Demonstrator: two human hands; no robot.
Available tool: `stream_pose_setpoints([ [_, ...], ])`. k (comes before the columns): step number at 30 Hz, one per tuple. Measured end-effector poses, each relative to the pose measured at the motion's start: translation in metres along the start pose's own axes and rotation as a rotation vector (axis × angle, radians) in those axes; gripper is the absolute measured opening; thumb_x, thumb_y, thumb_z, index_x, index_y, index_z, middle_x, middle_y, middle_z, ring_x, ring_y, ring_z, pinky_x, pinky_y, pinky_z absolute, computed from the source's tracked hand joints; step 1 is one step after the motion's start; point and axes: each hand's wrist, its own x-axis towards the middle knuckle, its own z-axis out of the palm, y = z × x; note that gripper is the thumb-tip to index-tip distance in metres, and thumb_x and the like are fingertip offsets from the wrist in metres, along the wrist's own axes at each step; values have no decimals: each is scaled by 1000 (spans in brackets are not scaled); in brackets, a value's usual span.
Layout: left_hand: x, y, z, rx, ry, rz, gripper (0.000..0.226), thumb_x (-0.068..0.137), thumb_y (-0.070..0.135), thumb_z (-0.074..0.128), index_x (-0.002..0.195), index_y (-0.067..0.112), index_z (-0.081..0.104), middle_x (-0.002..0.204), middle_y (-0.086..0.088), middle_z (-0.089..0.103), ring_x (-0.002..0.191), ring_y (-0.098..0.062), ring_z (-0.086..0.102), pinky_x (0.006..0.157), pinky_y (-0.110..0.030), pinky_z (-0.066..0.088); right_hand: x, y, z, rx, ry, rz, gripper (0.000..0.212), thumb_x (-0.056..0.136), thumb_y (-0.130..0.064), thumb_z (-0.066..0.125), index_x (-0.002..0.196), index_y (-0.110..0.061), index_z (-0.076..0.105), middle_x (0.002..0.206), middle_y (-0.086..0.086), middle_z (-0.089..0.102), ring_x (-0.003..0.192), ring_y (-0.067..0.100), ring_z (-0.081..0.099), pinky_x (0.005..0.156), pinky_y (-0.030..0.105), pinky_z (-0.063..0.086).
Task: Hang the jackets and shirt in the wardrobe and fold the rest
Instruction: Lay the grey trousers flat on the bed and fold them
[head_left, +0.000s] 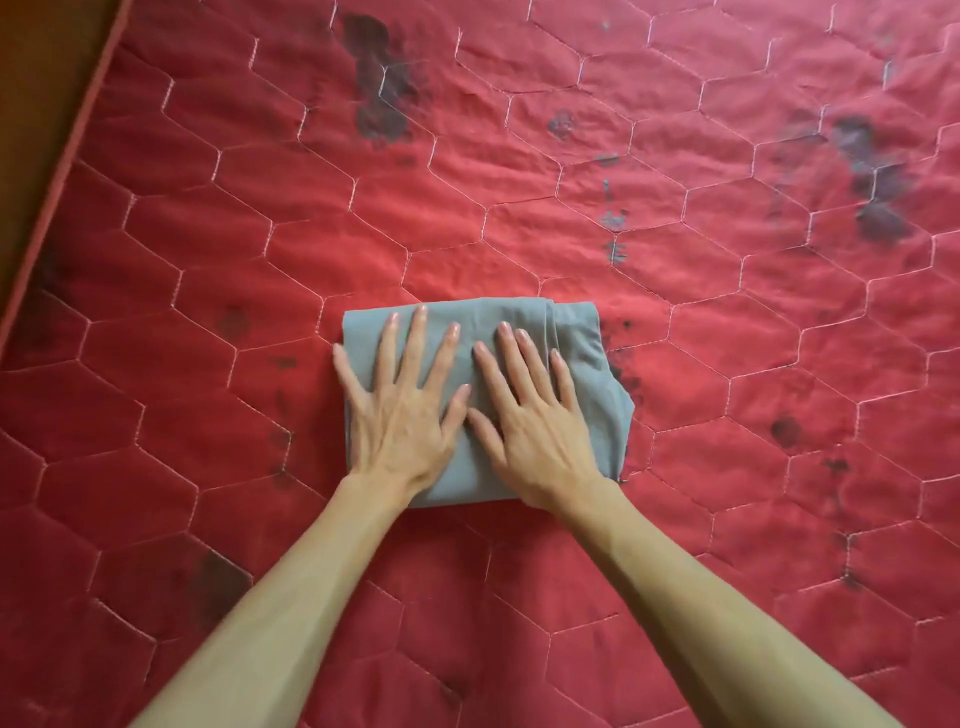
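I see both hands flat on a folded grey-blue garment (519, 314) that lies on a red quilted mattress (675, 156), a little below the middle of my view. The left hand (400, 410) covers the garment's left half, its little finger reaching to the left edge of the cloth. The right hand (535, 421) covers the right half, and the 2 thumbs nearly meet over the middle. Neither grip closes on anything: all fingers are straight and spread, with palms pressing down on the fabric. The garment is folded into a compact rectangle; its right side shows rounded layered folds and a looser edge trailing towards the near corner. The mattress is stitched in pale hexagon lines and carries several dark stains (382, 78), the largest at the top centre and the upper right, with smaller ones just beside the garment's right edge. Past the mattress's piped border at the upper left I see a strip of brown surface (41, 78).
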Motion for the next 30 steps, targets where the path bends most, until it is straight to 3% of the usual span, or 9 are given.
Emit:
stream_pose_setpoints([
  [5,-11,9,-1,-165,37,-317,77,96,64,33,159,24,14,167,-13,0,154,-31,5,107,-73,21,-16,27,-5,96,12,220,79,96,-64,29,159,-21,11,167,2,-2,154,17,-3,124,45,3],
  [9,-31,4,-7,-397,132,-626,92,91,67,49,156,10,18,147,-28,37,129,-45,42,103,-57,39,-37,41,-13,360,-42,494,93,93,-70,37,159,-16,1,167,2,-10,153,13,-9,125,41,2],
  [14,-59,5,-20,-741,-40,-860,90,75,60,76,139,8,42,131,-16,56,122,-36,53,102,-45,43,-48,22,-23,602,13,513,80,92,-62,47,155,-17,27,159,4,31,147,21,25,120,44,24],
  [17,-67,-3,-37,-1126,-201,-1000,63,67,46,87,113,11,62,110,-7,73,100,-23,70,91,-41,55,-54,1,-37,828,3,712,86,82,-69,56,152,-26,30,150,-6,45,137,17,42,114,41,35],
  [19,-78,-9,-57,-1353,-304,-1002,37,75,26,86,103,8,71,97,-4,78,86,-17,75,77,-32,59,-58,-7,-54,969,-64,869,87,81,-64,65,151,-23,33,148,-8,47,136,16,45,113,36,36],
  [21,-93,-14,-82,-1433,-368,-950,27,79,21,82,101,9,72,92,-1,79,84,-15,75,72,-28,58,-69,-15,-71,1058,-125,873,63,79,-60,72,130,-28,56,131,-13,62,120,10,59,104,34,46],
  [23,-108,-17,-111,-1483,-396,-912,33,78,22,83,106,10,71,96,-2,78,91,-19,75,78,-32,57,-78,-30,-100,1138,-159,843,44,78,-58,74,110,-28,67,109,-15,71,102,4,67,92,32,53],
  [27,-134,-21,-176,-1596,-398,-889,50,70,20,88,113,6,68,103,-11,77,95,-27,74,88,-42,56,-89,-59,-173,1259,-110,765,27,89,-44,69,108,-25,69,103,-15,73,92,-5,68,77,17,51],
  [30,-141,-25,-240,-1668,-378,-814,71,48,21,91,112,0,70,105,-19,75,97,-35,73,89,-46,57,-90,-83,-235,1315,-57,717,23,92,-38,67,110,-22,70,103,-10,76,103,8,69,91,29,55],
])
